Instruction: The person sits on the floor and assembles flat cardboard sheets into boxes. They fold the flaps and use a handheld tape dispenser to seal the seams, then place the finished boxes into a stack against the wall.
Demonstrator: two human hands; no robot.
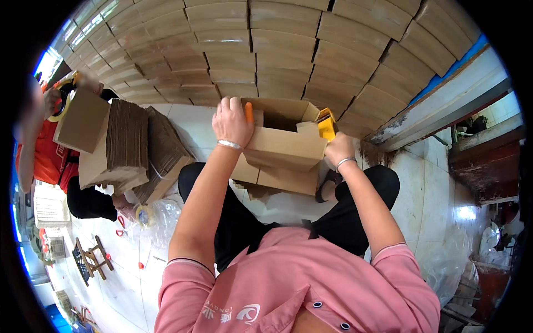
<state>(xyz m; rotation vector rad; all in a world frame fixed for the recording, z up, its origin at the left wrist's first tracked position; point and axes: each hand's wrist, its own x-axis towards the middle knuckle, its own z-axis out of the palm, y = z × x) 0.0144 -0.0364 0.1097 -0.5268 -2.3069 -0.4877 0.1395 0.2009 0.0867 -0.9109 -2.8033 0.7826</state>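
Observation:
An open cardboard box (285, 145) stands between my knees, its dark inside showing at the top. My left hand (232, 123) is closed over the box's left rim. A small orange piece (249, 112) shows at that hand's thumb side; whether it is worn or held is unclear. At the right end of the box, my right hand (340, 149) grips a yellow hand tool (327, 125) with a dark slotted top. The tool is against the box's right edge, and its exact kind cannot be made out.
A wall of stacked cartons (283, 47) rises beyond. Bundled flat cardboard (129, 136) stands at left, beside a person in orange (49, 158) holding a cardboard piece (83, 119). Clear plastic (166, 219), a tape roll (145, 216) and a small stool (93, 258) are on the tiled floor.

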